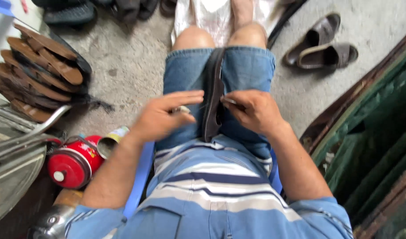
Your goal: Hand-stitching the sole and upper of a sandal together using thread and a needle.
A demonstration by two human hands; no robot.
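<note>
A dark shoe sole (213, 88) stands on edge between my thighs, which are in denim shorts (247, 66). My left hand (165, 116) is blurred, just left of the sole, with fingers stretched toward it and a small pale object (181, 109) pinched under the thumb. My right hand (256, 110) is on the sole's right side, fingers curled, pinching something small and pale against the edge. I cannot tell what the small things are.
A stack of brown soles (39, 71) lies at the left. A red canister (72, 163) and a tin can (110, 141) stand by my left elbow. Two brown sandals (322, 44) lie on the concrete at upper right. A green metal frame (371, 132) runs along the right.
</note>
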